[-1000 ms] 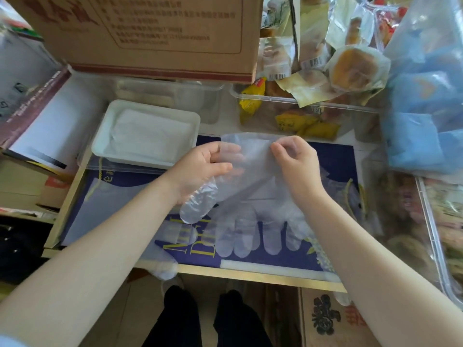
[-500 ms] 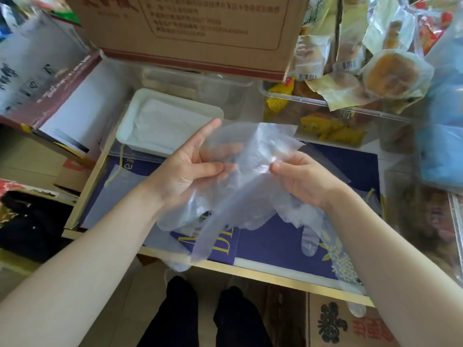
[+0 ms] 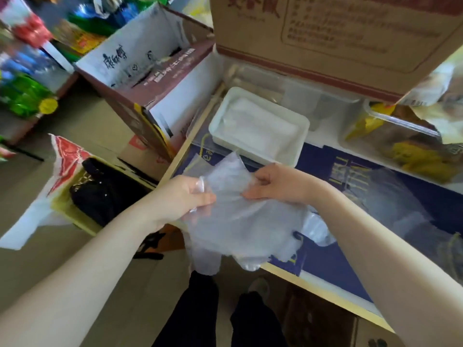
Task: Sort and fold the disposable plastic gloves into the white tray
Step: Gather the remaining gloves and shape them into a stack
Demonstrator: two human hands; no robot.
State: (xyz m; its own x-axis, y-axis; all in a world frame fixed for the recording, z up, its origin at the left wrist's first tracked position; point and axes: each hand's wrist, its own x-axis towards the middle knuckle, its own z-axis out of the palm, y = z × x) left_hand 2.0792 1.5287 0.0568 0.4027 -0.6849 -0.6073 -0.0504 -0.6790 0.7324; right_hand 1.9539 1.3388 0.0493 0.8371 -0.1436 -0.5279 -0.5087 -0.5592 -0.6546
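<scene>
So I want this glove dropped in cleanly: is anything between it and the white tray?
Nothing visible. The glove, held by the left hand and right hand, sits just in front of the white tray, whose top is open.

The large brown cardboard box (image 3: pixel 325 33) at the top carries big red Chinese characters along its upper edge and a framed block of small red print, all too blurred to read. The open maroon-and-white box (image 3: pixel 150 71) to the left shows dark handwritten Chinese characters on its white inner flap and a white line of print on its maroon rim, also illegible.
</scene>
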